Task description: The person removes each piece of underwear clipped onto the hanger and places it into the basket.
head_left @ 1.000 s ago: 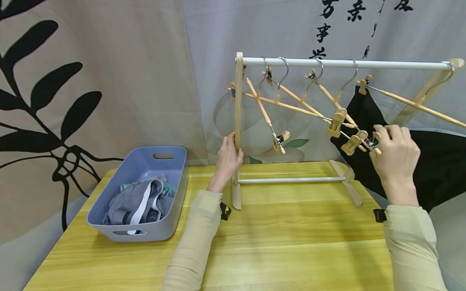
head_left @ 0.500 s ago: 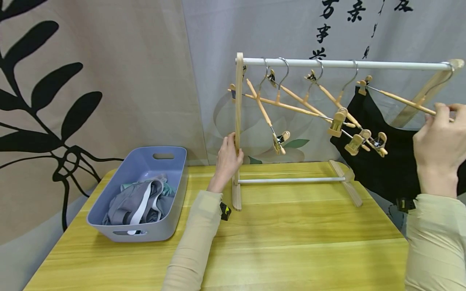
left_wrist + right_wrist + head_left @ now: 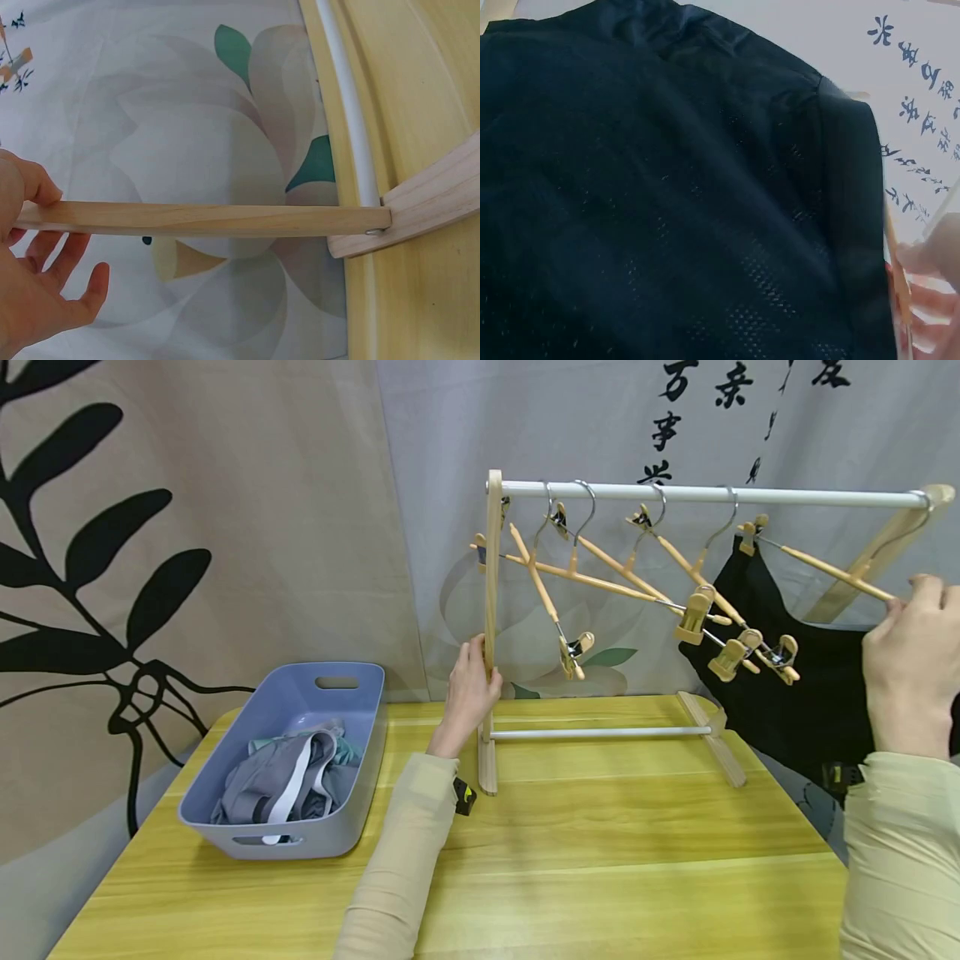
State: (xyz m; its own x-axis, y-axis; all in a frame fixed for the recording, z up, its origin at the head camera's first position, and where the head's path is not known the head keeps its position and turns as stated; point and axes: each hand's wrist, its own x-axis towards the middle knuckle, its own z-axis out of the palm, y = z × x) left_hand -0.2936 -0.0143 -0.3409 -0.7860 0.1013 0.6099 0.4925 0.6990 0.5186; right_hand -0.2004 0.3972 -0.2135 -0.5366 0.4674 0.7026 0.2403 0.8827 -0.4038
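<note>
My left hand (image 3: 471, 697) grips the left wooden upright (image 3: 491, 585) of a small clothes rack, thumb and fingers on either side of it in the left wrist view. At the far right, my right hand (image 3: 913, 672) holds the wooden bar of the rightmost clip hanger (image 3: 817, 564). A black garment (image 3: 787, 702) of perforated fabric hangs from that hanger's clip (image 3: 747, 537); the garment fills most of the right wrist view. The hanger's other end is cut off by the frame edge and my hand.
Several bare clip hangers (image 3: 622, 575) dangle at angles from the white rail (image 3: 705, 493), their clips close together near the middle. A grey-blue basket (image 3: 197, 802) with grey clothes (image 3: 300, 777) stands on the left of the wooden table (image 3: 600, 877). A printed curtain (image 3: 300, 527) hangs behind.
My right hand has moved right, from the clip at the end of a bare hanger to the rightmost hanger's bar, which has swung slightly. My left hand has stayed on the upright.
</note>
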